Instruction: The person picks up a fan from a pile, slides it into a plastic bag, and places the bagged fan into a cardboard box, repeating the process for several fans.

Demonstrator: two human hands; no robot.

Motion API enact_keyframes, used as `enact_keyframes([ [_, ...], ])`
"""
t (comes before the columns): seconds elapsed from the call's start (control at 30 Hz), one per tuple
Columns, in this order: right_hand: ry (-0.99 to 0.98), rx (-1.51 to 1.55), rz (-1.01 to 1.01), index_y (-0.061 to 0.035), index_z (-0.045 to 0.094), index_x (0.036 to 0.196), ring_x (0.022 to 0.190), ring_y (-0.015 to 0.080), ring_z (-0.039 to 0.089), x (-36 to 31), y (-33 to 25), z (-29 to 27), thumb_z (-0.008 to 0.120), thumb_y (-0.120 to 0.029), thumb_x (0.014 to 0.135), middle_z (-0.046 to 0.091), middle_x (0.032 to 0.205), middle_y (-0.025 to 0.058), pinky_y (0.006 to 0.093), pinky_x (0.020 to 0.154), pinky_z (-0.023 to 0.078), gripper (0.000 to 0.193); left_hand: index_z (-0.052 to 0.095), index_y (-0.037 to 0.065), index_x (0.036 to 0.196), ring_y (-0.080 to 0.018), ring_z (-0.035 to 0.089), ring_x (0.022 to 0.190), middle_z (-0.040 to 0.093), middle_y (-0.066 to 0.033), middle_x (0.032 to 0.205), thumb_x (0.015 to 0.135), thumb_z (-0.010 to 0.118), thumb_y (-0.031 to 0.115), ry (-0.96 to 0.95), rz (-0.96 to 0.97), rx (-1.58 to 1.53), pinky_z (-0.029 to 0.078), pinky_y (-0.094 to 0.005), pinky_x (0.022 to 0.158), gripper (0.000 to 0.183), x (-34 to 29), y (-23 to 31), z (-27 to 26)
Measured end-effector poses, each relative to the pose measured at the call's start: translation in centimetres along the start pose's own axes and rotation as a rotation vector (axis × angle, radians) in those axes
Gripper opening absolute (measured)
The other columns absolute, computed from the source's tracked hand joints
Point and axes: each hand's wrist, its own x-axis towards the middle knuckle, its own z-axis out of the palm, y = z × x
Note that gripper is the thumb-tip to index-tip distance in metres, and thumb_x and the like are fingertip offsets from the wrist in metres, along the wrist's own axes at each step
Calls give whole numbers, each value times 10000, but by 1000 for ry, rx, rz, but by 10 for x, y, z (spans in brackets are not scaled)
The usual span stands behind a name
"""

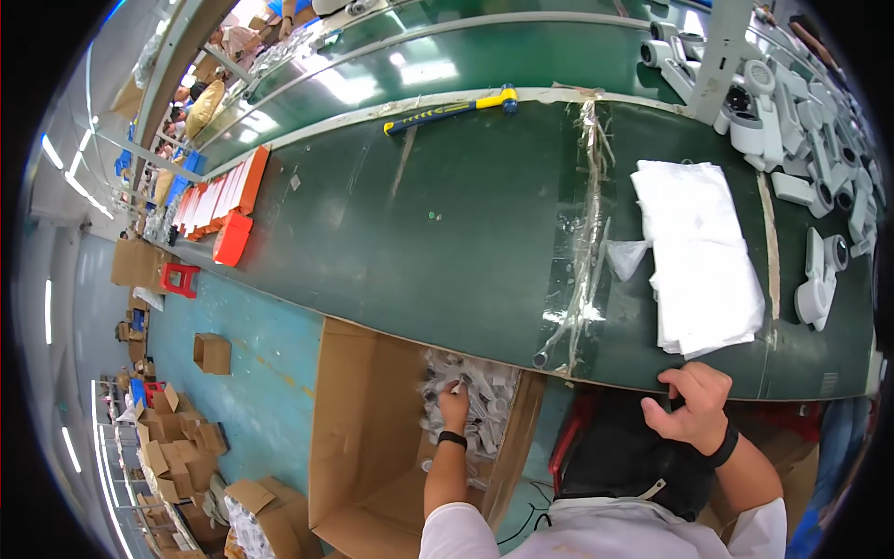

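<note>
My left hand (453, 408) reaches down into a large open cardboard box (358, 419) below the table edge. Its fingers are closed among clear plastic bags (489, 401) of whitish-grey parts; what they pinch is too small to make out. My right hand (697, 402) is at the table's near edge, loosely curled, thumb apart from the fingers, with nothing visible in it. Just beyond it lies a stack of white plastic bags (703, 261), a small clear bag (627, 258) at its left side.
A yellow and blue hammer (452, 110) lies at the far edge of the green table (447, 252). White-grey handheld devices (810, 130) are heaped at the right, one device (817, 284) apart. Orange boxes (233, 191) stand at the left end. Cardboard boxes (182, 438) crowd the floor.
</note>
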Motion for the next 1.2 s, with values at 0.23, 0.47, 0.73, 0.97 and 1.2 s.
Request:
enact_keyframes([
  [0.23, 88, 17, 32, -128, 651, 681, 480, 201, 560, -6, 1, -5, 783, -343, 643, 529, 549, 16, 319, 428, 443, 255, 673, -35, 960, -127, 607, 801, 685, -64, 883, 921, 620, 81, 442, 438, -424, 503, -272, 741, 134, -40, 158, -119],
  [0.47, 18, 421, 166, -104, 701, 804, 603, 210, 639, -21, 8, -27, 706, -223, 790, 640, 662, 12, 319, 533, 503, 120, 631, -2, 981, -87, 570, 780, 634, -34, 870, 946, 549, 22, 101, 833, -700, 468, -222, 698, 92, -157, 332, -124],
  [0.73, 352, 106, 165, -61, 691, 857, 652, 261, 630, -27, 72, -162, 646, -80, 790, 638, 721, 82, 366, 606, 514, 83, 659, 24, 974, -311, 620, 875, 673, -134, 1002, 800, 704, 44, -77, 1331, -221, 493, -354, 797, 181, -249, 438, -88],
  [0.97, 173, -476, 407, -181, 691, 1073, 1051, 275, 556, -23, 204, -214, 628, -59, 807, 613, 1122, 46, 411, 839, 493, 299, 707, 69, 936, -319, 593, 935, 676, -92, 951, 798, 712, 164, 59, 1418, 181, 455, -422, 801, 168, -225, 471, -30],
  [1.2, -412, -631, 398, -338, 661, 1196, 1282, 313, 402, 15, 197, -215, 685, -107, 775, 473, 1382, 58, 574, 1024, 320, 481, 728, 109, 914, -302, 580, 943, 673, -70, 952, 803, 720, 240, 136, 1358, 147, 428, -425, 813, 172, -220, 465, -33],
])
